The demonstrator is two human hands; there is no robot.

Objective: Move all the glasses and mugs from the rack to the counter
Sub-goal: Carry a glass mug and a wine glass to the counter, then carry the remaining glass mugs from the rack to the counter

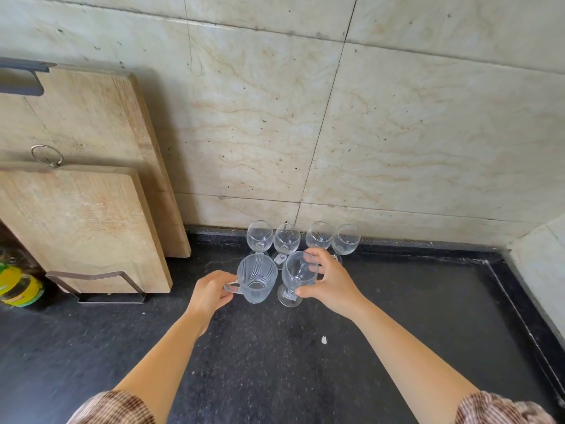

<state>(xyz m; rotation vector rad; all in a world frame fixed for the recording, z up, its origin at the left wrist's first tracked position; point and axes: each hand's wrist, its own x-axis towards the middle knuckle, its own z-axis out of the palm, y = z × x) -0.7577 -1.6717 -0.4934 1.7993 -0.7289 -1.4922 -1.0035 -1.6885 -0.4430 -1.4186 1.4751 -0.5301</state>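
A clear ribbed glass mug (257, 278) stands on the black counter (275, 356), and my left hand (211, 293) grips its handle from the left. Right beside it stands a stemmed wine glass (298, 275); my right hand (328, 281) wraps around its bowl and stem from the right. Behind them, several more stemmed glasses stand upright in a row against the wall, from the leftmost (260, 237) to the rightmost (346, 240). No rack is in view.
Two wooden cutting boards (82, 228) lean in a metal holder (111, 289) at the left. A yellow-green bottle (16, 286) lies at the far left edge. A tiled wall (397, 133) backs the counter, and a raised ledge (538, 264) bounds it on the right.
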